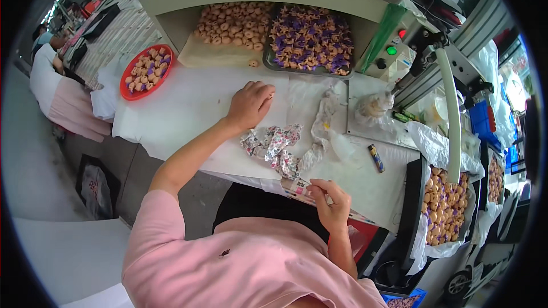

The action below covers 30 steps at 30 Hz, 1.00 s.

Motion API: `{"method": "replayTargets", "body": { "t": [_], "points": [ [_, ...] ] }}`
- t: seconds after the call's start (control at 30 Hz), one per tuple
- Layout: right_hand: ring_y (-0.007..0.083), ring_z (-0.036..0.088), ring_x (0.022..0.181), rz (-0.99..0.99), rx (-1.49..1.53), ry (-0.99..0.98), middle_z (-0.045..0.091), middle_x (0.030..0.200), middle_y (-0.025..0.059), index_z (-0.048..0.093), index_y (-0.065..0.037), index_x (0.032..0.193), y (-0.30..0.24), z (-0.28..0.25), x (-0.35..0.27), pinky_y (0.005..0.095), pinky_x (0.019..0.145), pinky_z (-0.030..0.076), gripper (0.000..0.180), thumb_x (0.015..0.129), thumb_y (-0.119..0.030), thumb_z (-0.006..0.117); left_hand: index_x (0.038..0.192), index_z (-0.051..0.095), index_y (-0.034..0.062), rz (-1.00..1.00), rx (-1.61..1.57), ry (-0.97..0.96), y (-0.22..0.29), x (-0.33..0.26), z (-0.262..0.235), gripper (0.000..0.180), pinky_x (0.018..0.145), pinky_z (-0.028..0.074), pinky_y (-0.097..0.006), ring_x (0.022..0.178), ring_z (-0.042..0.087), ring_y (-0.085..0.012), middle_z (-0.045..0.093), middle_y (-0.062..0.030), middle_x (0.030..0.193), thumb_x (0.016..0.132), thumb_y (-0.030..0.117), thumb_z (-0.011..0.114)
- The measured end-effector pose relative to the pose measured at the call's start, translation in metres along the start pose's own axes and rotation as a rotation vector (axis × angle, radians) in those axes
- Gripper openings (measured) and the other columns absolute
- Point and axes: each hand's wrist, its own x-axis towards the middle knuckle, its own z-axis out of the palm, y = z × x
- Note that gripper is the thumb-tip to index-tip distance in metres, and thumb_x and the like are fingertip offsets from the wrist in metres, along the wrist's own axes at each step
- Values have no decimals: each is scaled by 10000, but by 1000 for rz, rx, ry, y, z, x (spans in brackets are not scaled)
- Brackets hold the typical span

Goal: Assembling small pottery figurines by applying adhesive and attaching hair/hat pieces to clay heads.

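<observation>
My left hand [250, 106] is over the white-covered table, its fingers curled together. A bit of something small and tan shows at its fingertips, too small to name. Close to the table's front edge is my right hand [332, 204], with thumb and fingers bent together; whatever they may hold cannot be made out. Between the hands lies a crumpled floral cloth [279, 142]. Beyond my left hand, a single small tan round piece [253, 63] lies near a pile of similar tan pieces [234, 25] under the shelf.
A dark tray [266, 57] holds purple-and-tan pieces; a red bowl [124, 90] stands left. At right are a glue stick-like tube [376, 158], a clear plastic bottle [342, 147], a machine with a pale hose [452, 108] and a lined black crate [412, 211]. Another person [63, 91] sits far left.
</observation>
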Motion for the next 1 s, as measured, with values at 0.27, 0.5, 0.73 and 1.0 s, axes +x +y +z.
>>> {"method": "replayTargets", "body": {
  "t": [0.27, 0.5, 0.73, 1.0],
  "points": [
    [137, 647, 718, 11, -20, 13, 699, 790, 100, 672, 26, 959, 1, -6, 1, 247, 668, 490, 119, 858, 18, 610, 1074, 521, 86, -224, -621, 138, -14, 18, 5, 213, 696, 459, -307, 798, 535, -156, 589, -37, 943, 884, 124, 608],
    [189, 629, 869, -81, -255, 281, 676, 972, 117, 662, -8, 1027, 21, -26, 38, 279, 753, 485, 186, 848, 8, 612, 1207, 481, 111, -642, -1656, 39, 12, 4, -41, 304, 619, 453, -235, 740, 549, -105, 571, -84, 1046, 921, 138, 580],
    [348, 537, 1045, -65, -626, 239, 610, 1113, 161, 608, -46, 1162, 41, -27, 76, 426, 914, 418, 373, 805, -116, 689, 1236, 516, 104, -874, -2229, -145, 81, -30, -31, 319, 717, 530, -255, 881, 599, -172, 577, -136, 1090, 923, 74, 567],
    [263, 605, 925, -9, -438, 294, 595, 1005, 117, 584, 10, 1098, 33, -33, 60, 350, 786, 477, 341, 795, -98, 698, 1234, 563, 123, -978, -2229, -230, 130, -60, -7, 313, 711, 543, -229, 936, 627, -139, 592, -63, 1163, 924, 104, 598]
  ]
}}
